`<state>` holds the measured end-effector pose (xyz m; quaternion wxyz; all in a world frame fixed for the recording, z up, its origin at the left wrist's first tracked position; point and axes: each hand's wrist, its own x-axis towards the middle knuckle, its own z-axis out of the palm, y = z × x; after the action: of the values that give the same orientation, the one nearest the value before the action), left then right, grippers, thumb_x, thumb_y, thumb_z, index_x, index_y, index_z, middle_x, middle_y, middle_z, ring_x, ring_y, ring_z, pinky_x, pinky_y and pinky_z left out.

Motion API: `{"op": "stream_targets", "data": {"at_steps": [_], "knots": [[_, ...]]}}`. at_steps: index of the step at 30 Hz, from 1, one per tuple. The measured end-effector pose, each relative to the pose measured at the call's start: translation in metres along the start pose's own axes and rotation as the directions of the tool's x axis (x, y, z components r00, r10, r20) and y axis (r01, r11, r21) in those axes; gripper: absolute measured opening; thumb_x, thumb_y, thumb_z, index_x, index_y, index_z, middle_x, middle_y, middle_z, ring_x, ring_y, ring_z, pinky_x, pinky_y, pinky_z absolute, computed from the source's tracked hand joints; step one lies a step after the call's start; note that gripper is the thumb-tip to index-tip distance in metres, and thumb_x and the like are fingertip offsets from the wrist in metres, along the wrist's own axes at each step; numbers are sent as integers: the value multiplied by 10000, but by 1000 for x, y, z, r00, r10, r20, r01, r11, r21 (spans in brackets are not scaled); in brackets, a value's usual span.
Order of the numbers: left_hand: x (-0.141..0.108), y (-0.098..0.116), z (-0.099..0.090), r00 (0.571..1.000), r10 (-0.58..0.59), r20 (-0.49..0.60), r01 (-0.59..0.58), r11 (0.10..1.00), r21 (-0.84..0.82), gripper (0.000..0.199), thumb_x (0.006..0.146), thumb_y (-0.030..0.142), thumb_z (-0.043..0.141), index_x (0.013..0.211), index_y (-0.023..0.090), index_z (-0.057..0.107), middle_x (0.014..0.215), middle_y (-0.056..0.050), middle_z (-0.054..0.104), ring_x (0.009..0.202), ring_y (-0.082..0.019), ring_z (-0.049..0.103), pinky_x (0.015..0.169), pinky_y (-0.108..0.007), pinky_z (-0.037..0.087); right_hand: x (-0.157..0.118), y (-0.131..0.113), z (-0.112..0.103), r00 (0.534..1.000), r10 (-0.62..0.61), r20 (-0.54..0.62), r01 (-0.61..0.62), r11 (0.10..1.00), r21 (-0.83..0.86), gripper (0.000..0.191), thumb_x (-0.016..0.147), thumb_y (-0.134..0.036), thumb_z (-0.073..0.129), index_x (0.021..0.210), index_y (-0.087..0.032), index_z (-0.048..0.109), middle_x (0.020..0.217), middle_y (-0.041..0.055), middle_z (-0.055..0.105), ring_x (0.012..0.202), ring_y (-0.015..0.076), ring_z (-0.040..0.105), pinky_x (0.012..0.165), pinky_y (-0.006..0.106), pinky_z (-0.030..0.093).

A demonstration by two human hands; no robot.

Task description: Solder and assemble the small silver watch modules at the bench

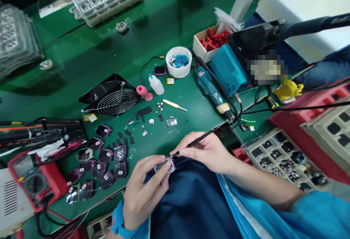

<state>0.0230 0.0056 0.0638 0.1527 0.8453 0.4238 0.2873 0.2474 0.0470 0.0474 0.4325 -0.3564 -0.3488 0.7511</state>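
My left hand (147, 182) is closed around a small purple watch case (170, 167), held above my lap at the table's front edge. Its inside faces up, partly covered by my fingers. With my right hand (203, 151) I grip slim black tweezers (195, 141), their tip at the upper edge of the case. Whether the tip pinches a part is too small to tell. On the table beyond lie a small circuit board (171, 121), a pale-handled pointed tool (175, 105) and black strips (143, 112).
Left stand several watch cases (105, 155), a red multimeter (37, 182) and a fan (117, 100). Behind are a white bottle (156, 85) and a white tub (179, 72). An electric screwdriver (212, 86) lies right, near a blue device (228, 67) and a parts tray (284, 159). Cables cross there.
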Motion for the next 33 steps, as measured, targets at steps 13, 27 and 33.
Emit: {"op": "stream_targets", "data": {"at_steps": [13, 27, 33], "knots": [[-22, -35, 36, 993, -118, 12, 116, 986, 119, 300, 935, 160, 711, 1226, 213, 660, 1147, -83, 718, 1027, -224, 667, 894, -387, 540, 14, 39, -6, 972, -228, -63, 185, 899, -398, 199, 926, -386, 732, 872, -199, 775, 864, 53, 779, 814, 173, 726, 789, 312, 590], [-24, -40, 37, 988, -152, -15, 152, 988, 9, 241, 936, 210, 722, 1172, 218, 674, 1080, -68, 724, 985, -207, 684, 872, -361, 577, 19, 50, 2, 947, -316, 49, 282, 754, -593, 142, 977, -288, 666, 920, -221, 779, 888, 66, 797, 823, 191, 750, 792, 328, 617], [-24, -42, 37, 990, -144, 8, 144, 989, 26, 383, 946, 225, 717, 1314, 204, 615, 1068, -67, 710, 987, -202, 658, 886, -343, 555, 20, 50, 3, 942, -331, 52, 297, 751, -590, 110, 958, -237, 683, 916, -221, 783, 887, 55, 802, 818, 183, 754, 787, 309, 619]]}}
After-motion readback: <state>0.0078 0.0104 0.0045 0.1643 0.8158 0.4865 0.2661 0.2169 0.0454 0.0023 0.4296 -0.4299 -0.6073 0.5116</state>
